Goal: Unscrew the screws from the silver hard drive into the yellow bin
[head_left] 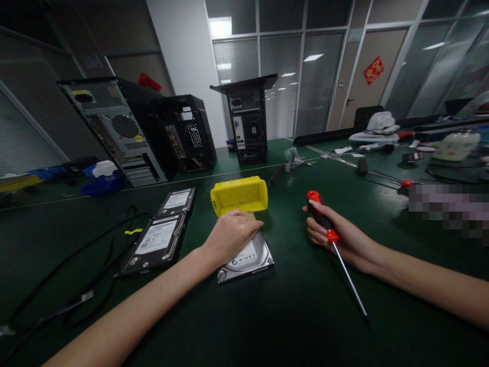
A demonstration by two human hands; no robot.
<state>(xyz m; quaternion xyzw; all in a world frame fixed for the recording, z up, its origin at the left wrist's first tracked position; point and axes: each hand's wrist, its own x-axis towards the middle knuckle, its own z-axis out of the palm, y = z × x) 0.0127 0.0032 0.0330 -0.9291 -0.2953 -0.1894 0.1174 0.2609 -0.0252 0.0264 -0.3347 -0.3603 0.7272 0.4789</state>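
Left hand (233, 235) is on top of a flat silver metal hard drive (263, 252) lying on the dark green tabletop (290, 316); fingers bunched near its far end, cannot tell if they pinch anything. The drive sits just in front of an open yellow plastic bin (239, 194). White label (244, 256) partly under the hand: a CE mark reads near the lower edge, rest too small. Right hand (346, 238) is wrapped around the handle of a red-and-black screwdriver with a long steel shaft (331, 236), tip angled down toward the lower right; no writing legible on it. Left of the drive, two black-edged hard drives (158, 238) lie in line, white printed labels up, text unreadable. Small dark marking on the bin's left side, also illegible. Back door: red diamond-shaped paper with gold characters (373, 70), too blurred to read.
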